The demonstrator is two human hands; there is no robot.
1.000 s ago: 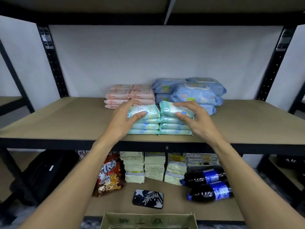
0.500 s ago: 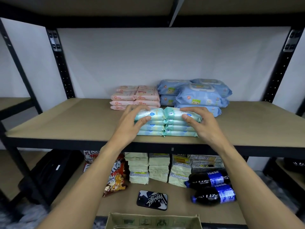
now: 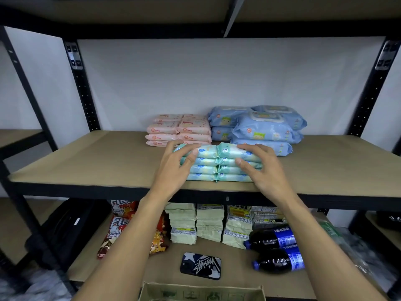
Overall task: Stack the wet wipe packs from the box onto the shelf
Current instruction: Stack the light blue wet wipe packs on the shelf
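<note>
Left hand [image 3: 173, 170], right hand [image 3: 265, 172]: fingers curled round the top green wipe packs [image 3: 206, 168], twin stacks at shelf [image 3: 86, 161] front edge.

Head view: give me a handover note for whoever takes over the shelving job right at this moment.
Left hand grips the top of the left green stack; right hand grips the top of the right green stack.
Both stacks, four packs each, stand side by side at the front edge of the shelf, ahead of pink packs and blue packs.
Done: eight green packs stacked.
Left: release, check the box below; its inside is out of view.
</note>
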